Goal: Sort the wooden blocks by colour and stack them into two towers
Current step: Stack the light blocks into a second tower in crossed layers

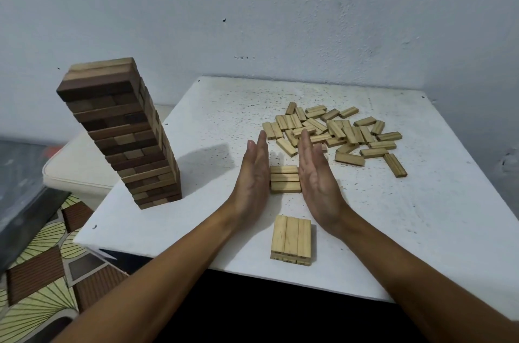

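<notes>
No text, label, brand or number can be read anywhere.

White, black-speckled square bench (pixel 323 95) set against a pale wall. At left, tall tower of dark brown wooden blocks (pixel 126 132). Toward the far right, loose scatter of pale wooden blocks (pixel 337 132). Mid-bench, flat row of three pale blocks (pixel 285 179). Near the front edge, second pale three-block set (pixel 291 240).

One view only, worn on my head: looks forward and down, close over the white table (pixel 421 230), wide-angle, the wall (pixel 140 5) behind the table, floor left of it.
</notes>
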Demonstrator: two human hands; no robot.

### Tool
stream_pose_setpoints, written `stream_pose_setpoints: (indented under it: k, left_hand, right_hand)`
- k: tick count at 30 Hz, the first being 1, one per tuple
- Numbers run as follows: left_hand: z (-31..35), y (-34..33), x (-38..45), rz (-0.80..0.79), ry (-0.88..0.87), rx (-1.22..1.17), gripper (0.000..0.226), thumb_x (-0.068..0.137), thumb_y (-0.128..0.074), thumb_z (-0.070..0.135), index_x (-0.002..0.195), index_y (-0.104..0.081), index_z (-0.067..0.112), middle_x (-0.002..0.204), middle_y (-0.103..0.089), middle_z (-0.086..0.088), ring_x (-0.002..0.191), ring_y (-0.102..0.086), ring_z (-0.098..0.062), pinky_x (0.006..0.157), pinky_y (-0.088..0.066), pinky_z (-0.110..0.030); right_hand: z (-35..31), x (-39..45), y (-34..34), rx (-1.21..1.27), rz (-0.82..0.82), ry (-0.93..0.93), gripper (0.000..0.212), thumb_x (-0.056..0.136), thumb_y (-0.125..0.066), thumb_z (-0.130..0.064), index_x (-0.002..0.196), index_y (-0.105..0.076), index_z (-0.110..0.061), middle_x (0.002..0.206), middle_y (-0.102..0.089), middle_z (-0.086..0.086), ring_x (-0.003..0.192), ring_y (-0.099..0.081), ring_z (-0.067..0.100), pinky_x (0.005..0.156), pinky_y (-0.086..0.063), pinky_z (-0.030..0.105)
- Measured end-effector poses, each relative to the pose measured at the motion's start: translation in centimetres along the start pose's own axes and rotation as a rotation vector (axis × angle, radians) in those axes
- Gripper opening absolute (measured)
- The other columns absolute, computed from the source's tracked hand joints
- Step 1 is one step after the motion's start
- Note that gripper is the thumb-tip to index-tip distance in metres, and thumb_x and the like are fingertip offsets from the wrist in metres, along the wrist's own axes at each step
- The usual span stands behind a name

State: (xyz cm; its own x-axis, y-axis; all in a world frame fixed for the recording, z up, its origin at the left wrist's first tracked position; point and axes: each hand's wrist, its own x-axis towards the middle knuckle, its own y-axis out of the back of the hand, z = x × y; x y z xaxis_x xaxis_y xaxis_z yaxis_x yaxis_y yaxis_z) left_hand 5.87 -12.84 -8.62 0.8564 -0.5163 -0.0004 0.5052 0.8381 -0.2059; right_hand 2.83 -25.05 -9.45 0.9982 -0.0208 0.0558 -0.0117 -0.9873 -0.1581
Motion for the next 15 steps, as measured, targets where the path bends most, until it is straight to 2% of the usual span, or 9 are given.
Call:
stream_pose_setpoints:
  k: [1,2,3,5,6,8,11,13,15]
  left_hand:
    - [0.2,0.0,0.0,0.015,-0.017,0.031,0.062,0.097,-0.014,0.064,0.152,-0.015,0.035,0.153,-0.021,0.022,0.119,-0.037,0.027,0.1,-0.033,-0.005]
    - [0.3,0.2,0.0,0.038,-0.025,0.089,0.051,0.102,-0.017,0.051,0.149,-0.021,0.033,0.142,-0.034,0.026,0.108,-0.046,0.027,0.085,-0.04,0.0]
    - [0.7,0.5,0.0,0.056,-0.021,0.163,0.041,0.104,-0.026,0.04,0.145,-0.028,0.033,0.134,-0.041,0.025,0.112,-0.048,0.022,0.08,-0.04,-0.001]
    - [0.6,2.0,0.4,0.085,-0.059,0.417,0.045,0.098,-0.054,0.029,0.138,-0.037,0.034,0.134,-0.046,0.019,0.13,-0.043,0.003,0.094,-0.039,-0.01]
    - [0.5,2.8,0.5,0.09,-0.071,0.533,0.051,0.088,-0.062,0.028,0.135,-0.043,0.033,0.133,-0.05,0.015,0.128,-0.046,0.0,0.1,-0.042,-0.018]
    - [0.3,4.0,0.5,0.069,-0.081,0.698,0.062,0.072,-0.066,0.03,0.132,-0.049,0.031,0.126,-0.059,0.01,0.116,-0.052,0.004,0.098,-0.045,-0.023]
    - [0.3,4.4,0.2,0.032,-0.092,0.857,0.076,0.063,-0.071,0.034,0.134,-0.045,0.043,0.124,-0.059,0.014,0.119,-0.05,-0.007,0.097,-0.046,-0.032]
    - [0.2,4.7,0.3,0.018,-0.072,0.915,0.083,0.061,-0.073,0.036,0.134,-0.038,0.051,0.124,-0.055,0.021,0.123,-0.046,-0.013,0.099,-0.045,-0.041]
    - [0.2,4.9,0.4,0.015,-0.054,0.952,0.086,0.059,-0.073,0.038,0.134,-0.035,0.055,0.123,-0.055,0.024,0.122,-0.045,-0.015,0.1,-0.044,-0.042]
  right_hand:
    - [0.0,0.0,0.1,-0.019,0.029,-0.001,0.095,0.073,-0.042,-0.086,0.151,-0.01,-0.043,0.161,-0.007,-0.016,0.144,-0.008,-0.006,0.119,-0.006,0.027]
    - [-0.1,0.0,0.3,-0.064,0.075,0.002,0.081,0.085,-0.045,-0.071,0.152,-0.013,-0.04,0.161,-0.013,-0.013,0.144,-0.014,-0.003,0.12,-0.011,0.03]
    - [-0.1,0.0,0.7,-0.145,0.13,0.015,0.069,0.093,-0.05,-0.053,0.152,-0.019,-0.037,0.16,-0.021,-0.01,0.143,-0.021,0.003,0.119,-0.02,0.034]
    - [-0.4,0.1,2.0,-0.37,0.197,0.08,0.062,0.093,-0.062,-0.019,0.147,-0.034,-0.03,0.147,-0.043,-0.004,0.134,-0.04,0.011,0.104,-0.041,0.03]
    - [-0.6,0.1,2.8,-0.474,0.192,0.12,0.062,0.09,-0.065,-0.01,0.143,-0.04,-0.028,0.137,-0.052,-0.004,0.126,-0.048,0.012,0.091,-0.047,0.024]
    - [-0.8,0.1,4.3,-0.637,0.108,0.14,0.068,0.083,-0.071,-0.007,0.141,-0.043,-0.03,0.123,-0.058,-0.006,0.113,-0.053,0.011,0.075,-0.044,0.015]
    - [-1.0,0.3,5.7,-0.795,-0.052,0.061,0.085,0.075,-0.081,-0.02,0.145,-0.035,-0.038,0.125,-0.055,-0.008,0.112,-0.049,0.005,0.082,-0.041,0.018]
    - [-1.0,0.5,5.9,-0.849,-0.096,0.034,0.094,0.072,-0.083,-0.026,0.147,-0.03,-0.044,0.128,-0.053,-0.01,0.111,-0.047,0.002,0.086,-0.042,0.022]
    - [-0.9,0.7,5.8,-0.874,-0.115,0.024,0.098,0.071,-0.084,-0.027,0.147,-0.026,-0.047,0.128,-0.052,-0.012,0.11,-0.047,0.002,0.088,-0.044,0.025]
